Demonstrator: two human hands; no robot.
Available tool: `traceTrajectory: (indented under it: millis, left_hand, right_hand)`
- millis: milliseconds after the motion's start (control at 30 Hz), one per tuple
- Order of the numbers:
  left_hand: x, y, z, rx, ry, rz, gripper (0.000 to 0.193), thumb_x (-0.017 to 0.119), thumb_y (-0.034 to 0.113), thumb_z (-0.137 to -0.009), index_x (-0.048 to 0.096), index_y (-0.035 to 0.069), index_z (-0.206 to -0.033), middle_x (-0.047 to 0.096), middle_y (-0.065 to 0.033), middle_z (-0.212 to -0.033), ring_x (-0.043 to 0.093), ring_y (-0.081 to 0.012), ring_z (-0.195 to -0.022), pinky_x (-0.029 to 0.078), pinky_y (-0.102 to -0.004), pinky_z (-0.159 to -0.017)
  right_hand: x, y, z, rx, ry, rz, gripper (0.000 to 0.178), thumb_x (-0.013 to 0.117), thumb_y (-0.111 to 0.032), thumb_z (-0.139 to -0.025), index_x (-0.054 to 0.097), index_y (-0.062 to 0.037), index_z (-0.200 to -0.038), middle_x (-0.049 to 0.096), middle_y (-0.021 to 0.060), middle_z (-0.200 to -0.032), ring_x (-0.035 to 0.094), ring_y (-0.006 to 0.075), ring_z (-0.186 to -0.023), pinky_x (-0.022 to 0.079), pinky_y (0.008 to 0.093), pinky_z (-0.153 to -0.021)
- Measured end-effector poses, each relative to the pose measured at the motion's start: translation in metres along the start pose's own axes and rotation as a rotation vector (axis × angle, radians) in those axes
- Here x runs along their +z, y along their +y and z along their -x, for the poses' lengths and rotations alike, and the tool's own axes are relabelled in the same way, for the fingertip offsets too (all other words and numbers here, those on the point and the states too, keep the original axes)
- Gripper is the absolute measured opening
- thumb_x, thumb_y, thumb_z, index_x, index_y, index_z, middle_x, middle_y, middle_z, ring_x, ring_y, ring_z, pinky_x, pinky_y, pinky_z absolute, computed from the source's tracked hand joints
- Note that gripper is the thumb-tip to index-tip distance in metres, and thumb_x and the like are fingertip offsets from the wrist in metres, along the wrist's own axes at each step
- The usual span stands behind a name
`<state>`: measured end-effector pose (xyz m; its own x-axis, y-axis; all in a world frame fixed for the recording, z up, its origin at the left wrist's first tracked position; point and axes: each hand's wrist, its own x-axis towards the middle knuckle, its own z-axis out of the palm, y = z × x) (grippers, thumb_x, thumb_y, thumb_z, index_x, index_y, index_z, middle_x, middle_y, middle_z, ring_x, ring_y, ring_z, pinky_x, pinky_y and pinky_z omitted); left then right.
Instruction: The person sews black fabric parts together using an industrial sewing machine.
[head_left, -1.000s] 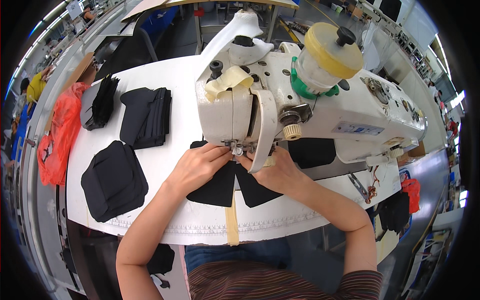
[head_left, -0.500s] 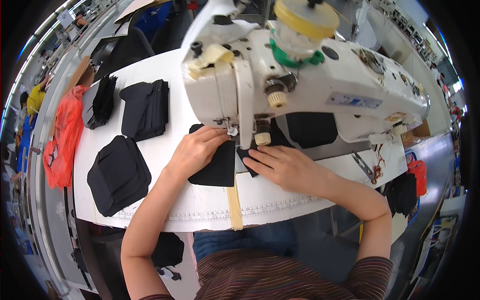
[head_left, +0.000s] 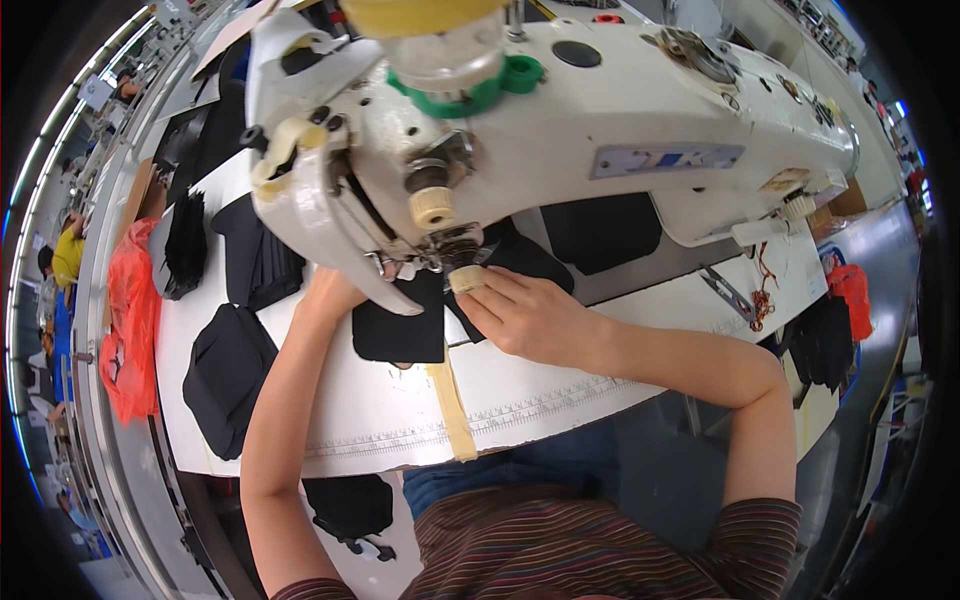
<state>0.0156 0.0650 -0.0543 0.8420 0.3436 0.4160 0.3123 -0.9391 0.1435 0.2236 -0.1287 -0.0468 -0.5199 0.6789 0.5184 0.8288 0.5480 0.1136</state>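
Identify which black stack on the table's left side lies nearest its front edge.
The lower black stack, beside the left forearm; the upper-left stack and upper-right stack both lie farther back.

Right hand (head_left: 540,318) palm down

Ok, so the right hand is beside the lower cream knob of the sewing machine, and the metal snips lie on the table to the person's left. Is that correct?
One slip: the metal snips lie on the table to the person's right, as the head view shows. The right hand is indeed beside the lower cream knob of the sewing machine.
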Motion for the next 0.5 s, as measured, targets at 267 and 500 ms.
traceTrajectory:
  millis: [267, 500]
  left_hand:
    - [-0.079, 0.041, -0.034, -0.499, -0.164, 0.429, 0.034, 0.07, 0.006, -0.079, 0.065, 0.004, -0.112, 0.066, -0.014, -0.105, 0.065, -0.0276, -0.086, 0.054, -0.0342, -0.071]
    - [-0.072, 0.093, 0.024, -0.031, -0.326, 0.154, 0.058, 0.076, 0.008, -0.071, 0.059, 0.0, -0.125, 0.06, -0.0171, -0.124, 0.059, -0.0314, -0.112, 0.047, -0.0389, -0.099]
  right_hand:
    - [0.001, -0.004, -0.011, 0.084, -0.047, 0.159, 0.041, 0.063, -0.006, -0.072, 0.064, 0.0066, -0.111, 0.065, 0.0187, -0.1, 0.066, 0.0279, -0.088, 0.058, 0.0307, -0.073]
    - [0.001, -0.015, -0.031, 0.17, -0.098, 0.22, 0.021, 0.066, -0.005, -0.066, 0.064, 0.0046, -0.084, 0.065, 0.0162, -0.084, 0.064, 0.0278, -0.086, 0.056, 0.0326, -0.077]
